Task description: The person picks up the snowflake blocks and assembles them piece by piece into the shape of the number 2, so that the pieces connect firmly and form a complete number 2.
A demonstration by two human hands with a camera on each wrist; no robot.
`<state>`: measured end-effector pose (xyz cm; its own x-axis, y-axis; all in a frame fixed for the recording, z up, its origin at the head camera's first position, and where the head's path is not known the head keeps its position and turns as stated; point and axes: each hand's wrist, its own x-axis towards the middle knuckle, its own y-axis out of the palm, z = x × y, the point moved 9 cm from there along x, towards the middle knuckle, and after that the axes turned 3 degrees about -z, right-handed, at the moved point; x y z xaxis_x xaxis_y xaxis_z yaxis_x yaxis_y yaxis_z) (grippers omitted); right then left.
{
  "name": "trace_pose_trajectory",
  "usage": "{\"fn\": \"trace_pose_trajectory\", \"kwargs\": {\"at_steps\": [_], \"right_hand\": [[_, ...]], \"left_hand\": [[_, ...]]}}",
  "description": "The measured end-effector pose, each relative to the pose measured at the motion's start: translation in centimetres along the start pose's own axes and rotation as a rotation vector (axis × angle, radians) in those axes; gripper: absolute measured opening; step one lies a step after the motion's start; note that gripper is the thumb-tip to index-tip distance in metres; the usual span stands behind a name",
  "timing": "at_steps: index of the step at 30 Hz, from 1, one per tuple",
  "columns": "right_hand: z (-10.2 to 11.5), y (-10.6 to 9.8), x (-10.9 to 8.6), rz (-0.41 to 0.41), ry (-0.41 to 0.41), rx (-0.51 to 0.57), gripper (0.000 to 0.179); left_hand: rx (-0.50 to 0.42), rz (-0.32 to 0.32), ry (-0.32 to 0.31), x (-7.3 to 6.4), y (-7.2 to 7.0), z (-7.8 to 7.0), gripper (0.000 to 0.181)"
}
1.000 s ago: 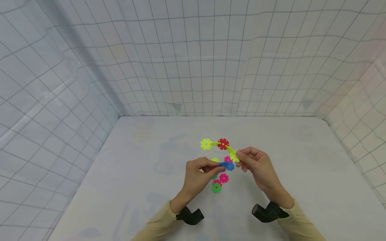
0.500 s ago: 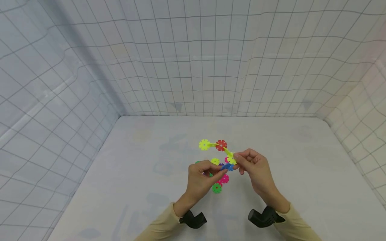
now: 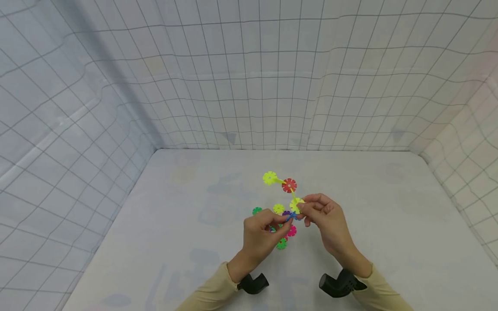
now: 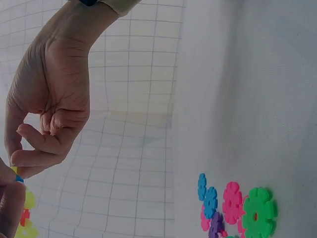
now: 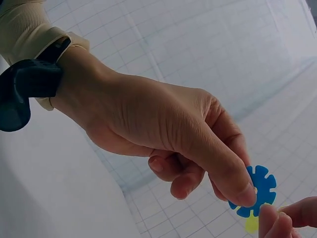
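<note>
My right hand (image 3: 328, 222) pinches the near end of a chain of notched interlocking discs. A yellow disc (image 3: 295, 204) shows at its fingertips, with a red disc (image 3: 289, 185) and another yellow disc (image 3: 269, 178) reaching away. In the right wrist view, its thumb presses a blue disc (image 5: 267, 182). My left hand (image 3: 256, 237) pinches a blue piece (image 3: 292, 216) between thumb and index finger, right at the right hand's fingertips. Its fingers (image 5: 302, 212) partly overlap the blue disc's edge in the right wrist view. The contact between the pieces is mostly hidden.
Loose discs lie on the white table (image 3: 175, 224) beneath my hands: a green disc (image 3: 257, 211), a yellow one (image 3: 278, 209), a pink one (image 3: 291, 230) and several more. The left wrist view shows a blue disc (image 4: 210, 202) among them. Gridded white walls (image 3: 249, 86) surround the table.
My right hand has shifted left and my left hand slightly right, bringing their fingertips together at the blue piece. The chain has swung, its far yellow disc now farther up in the view.
</note>
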<state>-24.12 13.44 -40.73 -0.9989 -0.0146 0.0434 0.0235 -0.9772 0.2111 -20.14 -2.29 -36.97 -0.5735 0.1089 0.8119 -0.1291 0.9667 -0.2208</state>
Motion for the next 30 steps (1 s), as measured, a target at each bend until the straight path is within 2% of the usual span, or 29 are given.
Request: {"fn": "trace_pose_trajectory", "kwargs": {"at_steps": [5,10,14,23,30], "right_hand": [[0.2,0.3,-0.1,0.03,-0.015,0.016,0.016],[0.3,0.3,-0.2,0.028,-0.034,0.017,0.015],[0.7,0.5,-0.3,0.043,-0.067,-0.007,0.017],[1.8,0.6,-0.4,0.086,-0.157,-0.033,0.018],[1.9,0.7,-0.5,0.072,-0.191,-0.014,0.018]], "left_hand": [[0.058,-0.013,0.063,0.0,0.0,-0.6,0.017],[0.131,-0.027,0.13,0.0,0.0,-1.2,0.008],[0.136,-0.04,0.152,-0.2,0.0,-1.4,0.007],[0.092,-0.048,0.144,-0.2,0.2,-1.4,0.008],[0.09,-0.04,0.144,-0.1,0.1,-1.3,0.011]]}}
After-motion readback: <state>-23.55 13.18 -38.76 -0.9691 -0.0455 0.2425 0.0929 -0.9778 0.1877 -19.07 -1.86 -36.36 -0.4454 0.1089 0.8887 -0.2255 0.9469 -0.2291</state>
